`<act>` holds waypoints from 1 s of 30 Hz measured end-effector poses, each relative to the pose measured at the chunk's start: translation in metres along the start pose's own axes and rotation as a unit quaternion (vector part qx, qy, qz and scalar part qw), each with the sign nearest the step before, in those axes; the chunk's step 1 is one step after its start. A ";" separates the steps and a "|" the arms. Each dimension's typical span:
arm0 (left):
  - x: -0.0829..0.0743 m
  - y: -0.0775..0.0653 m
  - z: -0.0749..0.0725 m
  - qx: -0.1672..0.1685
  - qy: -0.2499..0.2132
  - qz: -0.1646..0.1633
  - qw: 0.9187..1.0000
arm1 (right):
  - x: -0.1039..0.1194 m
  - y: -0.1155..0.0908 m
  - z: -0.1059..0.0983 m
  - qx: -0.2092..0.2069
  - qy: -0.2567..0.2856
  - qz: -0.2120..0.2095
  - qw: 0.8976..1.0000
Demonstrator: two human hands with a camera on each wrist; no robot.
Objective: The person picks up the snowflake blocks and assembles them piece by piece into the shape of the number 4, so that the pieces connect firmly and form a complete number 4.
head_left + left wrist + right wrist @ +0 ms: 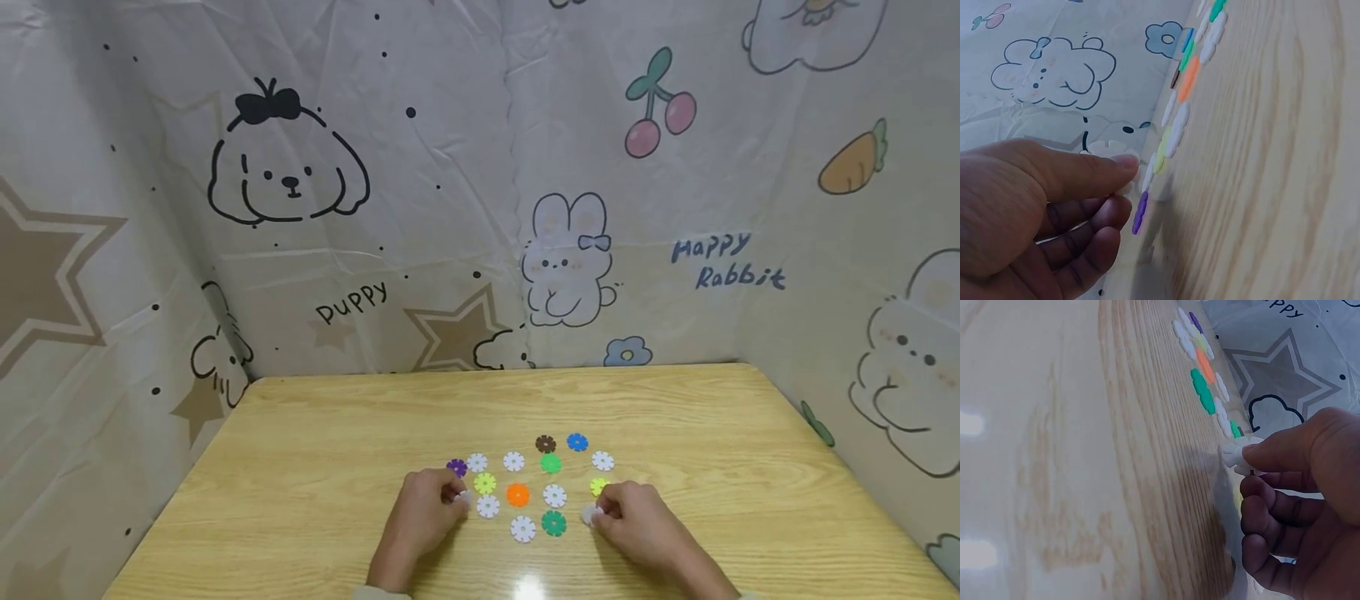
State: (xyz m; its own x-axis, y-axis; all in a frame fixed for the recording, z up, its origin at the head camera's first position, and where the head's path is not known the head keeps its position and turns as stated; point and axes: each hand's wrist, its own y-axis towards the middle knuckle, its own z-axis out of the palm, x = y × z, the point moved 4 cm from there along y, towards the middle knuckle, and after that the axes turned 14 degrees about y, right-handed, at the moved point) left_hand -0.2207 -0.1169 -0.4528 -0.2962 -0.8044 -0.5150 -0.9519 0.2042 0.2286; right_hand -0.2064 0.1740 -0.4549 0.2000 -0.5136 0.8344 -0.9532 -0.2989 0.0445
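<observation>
Notched plastic discs lie spread on the wooden table. My left hand pinches a white notched disc between thumb and forefinger, at the left edge of the group, close to the purple disc. On the opposite side my right hand pinches another white notched disc by thumb and forefinger, near a yellow disc. Whether the right hand holds more than one piece is hard to tell. Between the hands lie an orange disc, a dark green disc and several white ones.
Farther back are a brown disc, a blue disc and a light green disc. The wooden table reaches back to printed cloth that hangs behind it and on both sides.
</observation>
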 end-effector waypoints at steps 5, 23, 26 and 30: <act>-0.007 0.000 0.000 -0.002 -0.015 0.006 1.000 | 0.003 0.001 0.001 -0.004 0.026 0.001 1.000; -0.032 0.000 0.009 -0.003 -0.053 0.048 0.997 | 0.017 0.009 0.009 -0.029 0.085 0.005 0.996; -0.034 0.000 0.011 -0.001 -0.050 0.051 0.997 | 0.020 0.011 0.012 -0.031 0.092 0.003 0.995; -0.038 0.000 0.014 -0.002 -0.042 0.061 0.997 | 0.024 0.013 0.017 -0.027 0.111 0.007 0.993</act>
State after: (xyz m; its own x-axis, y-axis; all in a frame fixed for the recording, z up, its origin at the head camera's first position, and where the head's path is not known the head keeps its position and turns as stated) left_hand -0.2103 -0.0788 -0.4450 -0.4161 -0.7236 -0.5506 -0.9078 0.2961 0.2970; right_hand -0.2102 0.1446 -0.4435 0.1380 -0.3262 0.9352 -0.9673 -0.2471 0.0565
